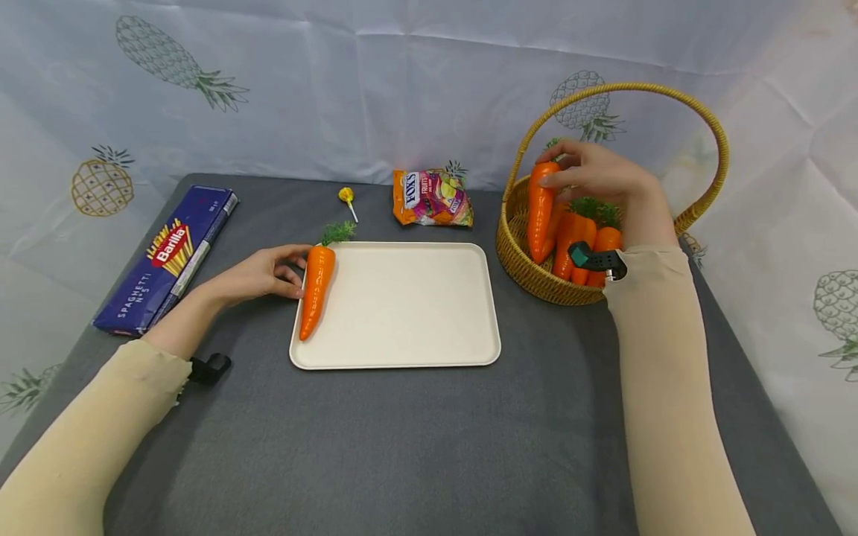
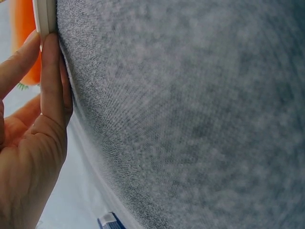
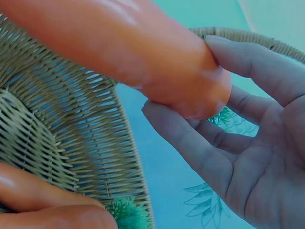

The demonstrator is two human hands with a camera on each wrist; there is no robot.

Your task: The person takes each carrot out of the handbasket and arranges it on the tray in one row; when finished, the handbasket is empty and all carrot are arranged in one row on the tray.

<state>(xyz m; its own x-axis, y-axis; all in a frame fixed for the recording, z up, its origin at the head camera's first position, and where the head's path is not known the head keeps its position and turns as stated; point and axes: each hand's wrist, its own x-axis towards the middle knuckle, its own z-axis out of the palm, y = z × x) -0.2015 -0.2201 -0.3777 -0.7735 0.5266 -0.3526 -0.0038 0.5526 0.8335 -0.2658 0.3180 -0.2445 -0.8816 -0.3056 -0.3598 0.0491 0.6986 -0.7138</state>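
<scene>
My right hand (image 1: 596, 173) grips a toy carrot (image 1: 538, 212) near its thick top end, thumb and fingers on opposite sides. This carrot hangs tip down at the left side of the wicker basket (image 1: 529, 279). Several more carrots (image 3: 52, 217) with green tops lie inside the basket. At the tray's left edge, my left hand (image 1: 268, 274) pinches the rim of the cream tray (image 1: 402, 305) between thumb and fingers, as the left wrist view shows. Another carrot (image 1: 317, 286) lies along the left side of the tray, its leafy top past the far rim.
A blue spaghetti box (image 1: 167, 257) lies at the table's left. Behind the tray are a yellow lollipop (image 1: 346, 196) and a Fox's candy bag (image 1: 432, 198). The basket's tall handle (image 1: 717, 134) arches over my right hand. A pineapple-print cloth (image 1: 415, 89) hangs behind the grey table (image 1: 402, 447).
</scene>
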